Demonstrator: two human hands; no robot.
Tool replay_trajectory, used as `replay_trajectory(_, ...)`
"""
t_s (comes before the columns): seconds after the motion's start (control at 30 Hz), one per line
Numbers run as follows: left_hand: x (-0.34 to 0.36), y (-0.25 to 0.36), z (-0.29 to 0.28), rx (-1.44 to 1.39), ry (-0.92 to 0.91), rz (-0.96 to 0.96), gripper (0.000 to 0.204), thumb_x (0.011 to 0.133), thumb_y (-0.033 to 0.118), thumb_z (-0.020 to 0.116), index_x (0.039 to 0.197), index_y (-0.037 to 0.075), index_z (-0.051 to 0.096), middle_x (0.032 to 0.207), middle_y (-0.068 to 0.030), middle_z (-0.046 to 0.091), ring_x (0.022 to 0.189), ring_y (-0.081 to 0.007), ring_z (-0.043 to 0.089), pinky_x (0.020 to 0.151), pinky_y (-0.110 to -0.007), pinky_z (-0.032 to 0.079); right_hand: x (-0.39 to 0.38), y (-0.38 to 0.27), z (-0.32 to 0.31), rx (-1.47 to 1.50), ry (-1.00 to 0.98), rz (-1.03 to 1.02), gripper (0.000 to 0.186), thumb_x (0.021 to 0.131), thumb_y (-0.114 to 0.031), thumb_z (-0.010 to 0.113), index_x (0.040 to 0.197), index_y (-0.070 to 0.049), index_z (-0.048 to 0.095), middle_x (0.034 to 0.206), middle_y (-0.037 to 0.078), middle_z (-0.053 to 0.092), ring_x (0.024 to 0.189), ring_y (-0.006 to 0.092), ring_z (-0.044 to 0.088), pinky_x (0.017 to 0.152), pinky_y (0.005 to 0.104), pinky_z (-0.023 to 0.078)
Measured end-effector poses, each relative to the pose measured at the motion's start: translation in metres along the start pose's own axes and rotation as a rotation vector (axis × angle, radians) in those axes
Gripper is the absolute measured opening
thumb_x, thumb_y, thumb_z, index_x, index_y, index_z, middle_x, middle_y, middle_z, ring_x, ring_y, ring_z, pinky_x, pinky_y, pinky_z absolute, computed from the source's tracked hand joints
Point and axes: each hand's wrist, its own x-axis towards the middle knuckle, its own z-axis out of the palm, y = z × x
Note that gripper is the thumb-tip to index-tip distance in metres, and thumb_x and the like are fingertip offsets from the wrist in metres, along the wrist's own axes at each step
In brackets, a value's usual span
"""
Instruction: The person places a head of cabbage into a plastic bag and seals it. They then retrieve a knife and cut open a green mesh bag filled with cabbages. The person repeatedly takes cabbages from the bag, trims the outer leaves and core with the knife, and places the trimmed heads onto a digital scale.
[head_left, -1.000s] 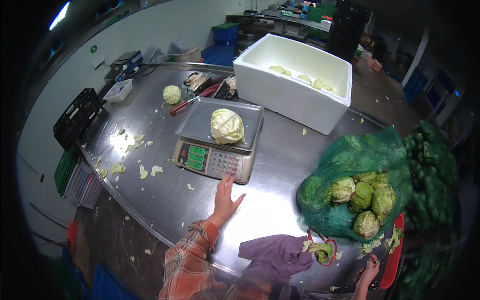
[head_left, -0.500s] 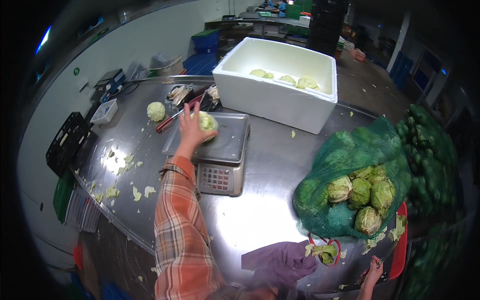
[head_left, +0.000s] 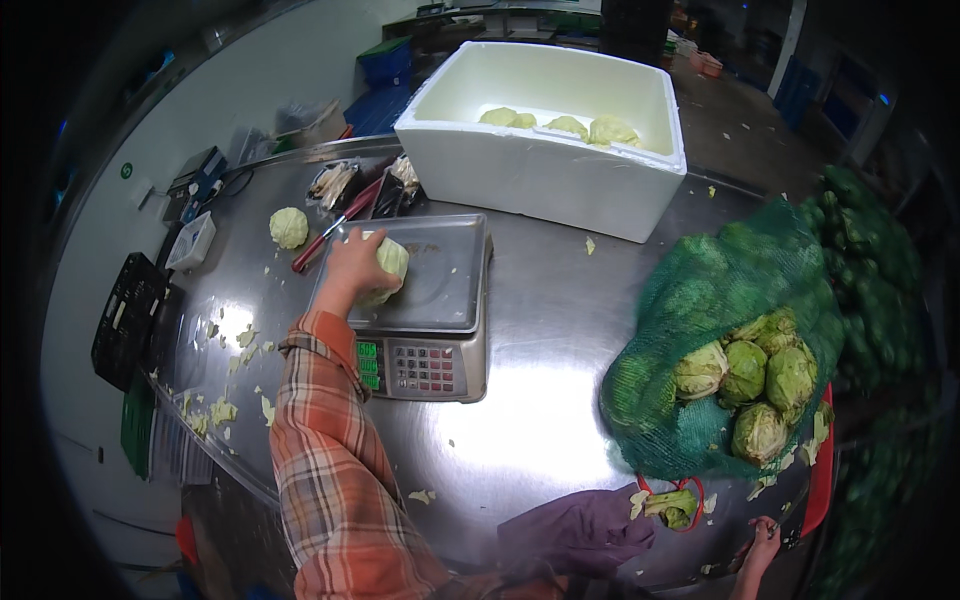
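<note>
My left hand, in an orange plaid sleeve, is closed around a pale trimmed cabbage at the left side of the scale's metal pan. The scale has a keypad and a lit green display partly behind my sleeve. At the lower right my right hand has its fingers curled. Something thin and dark shows by them, too small to make out. Near that hand stands a green mesh bag, its open mouth showing several untrimmed cabbages. Another trimmed cabbage rests left of the scale.
Behind the scale stands a white foam box with trimmed cabbages inside. A red-handled tool and packed goods lie beside the pan. Leaf scraps litter the table's left. Purple cloth lies in front, a red tray at right.
My left hand and the cabbage have shifted to the left on the pan. The scale's green display now shows past my sleeve. The view has tilted down slightly.
</note>
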Motion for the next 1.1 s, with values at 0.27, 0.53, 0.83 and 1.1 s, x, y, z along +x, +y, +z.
replay_trajectory(0.27, -0.083, -0.061, 0.053, -1.604, 0.206, -0.03, 0.08, 0.068, 0.038, 0.073, 0.133, 0.004, 0.042, 0.127, -0.0133, 0.051, 0.117, -0.0271, 0.05, 0.098, -0.039, 0.041, 0.002, -0.011, 0.023, 0.091, -0.023, 0.098, 0.009, 0.09, -0.014, 0.051, 0.093, -0.006, 0.053, 0.079, 0.006, 0.061, 0.03, 0.0107, 0.038, 0.026, 0.0242, 0.03)
replay_trajectory(0.53, -0.24, -0.016, 0.103, -2.471, 0.215, 0.068, 0.084, 0.075, 0.057, 0.061, 0.138, 0.008, 0.035, 0.136, -0.0127, 0.043, 0.121, -0.0309, 0.045, 0.101, -0.043, 0.039, 0.003, -0.016, 0.043, 0.11, -0.21, 0.075, 0.014, 0.089, -0.018, 0.054, 0.097, -0.006, 0.052, 0.081, 0.007, 0.062, 0.032, 0.0102, 0.04, 0.028, 0.0237, 0.032)
replay_trajectory(0.83, -0.337, 0.035, 0.148, -2.81, 0.53, -0.341, 0.068, 0.079, 0.05, 0.054, 0.134, 0.011, 0.042, 0.134, -0.0172, 0.044, 0.118, -0.04, 0.046, 0.091, -0.055, 0.045, -0.017, -0.003, 0.039, 0.042, -0.426, 0.183, 0.027, 0.09, -0.021, 0.056, 0.111, -0.005, 0.053, 0.086, 0.012, 0.066, 0.038, 0.0105, 0.044, 0.034, 0.0257, 0.038)
replay_trajectory(1.1, -0.345, 0.02, 0.169, -2.93, 0.264, 0.353, 0.069, 0.092, 0.042, 0.047, 0.136, -0.007, 0.029, 0.139, -0.0212, 0.037, 0.115, -0.037, 0.049, 0.089, -0.043, 0.05, 0.014, 0.012, -0.001, 0.188, -0.39, 0.156, 0.021, 0.089, -0.018, 0.055, 0.102, -0.004, 0.048, 0.077, 0.006, 0.058, 0.038, 0.011, 0.044, 0.033, 0.0266, 0.039)
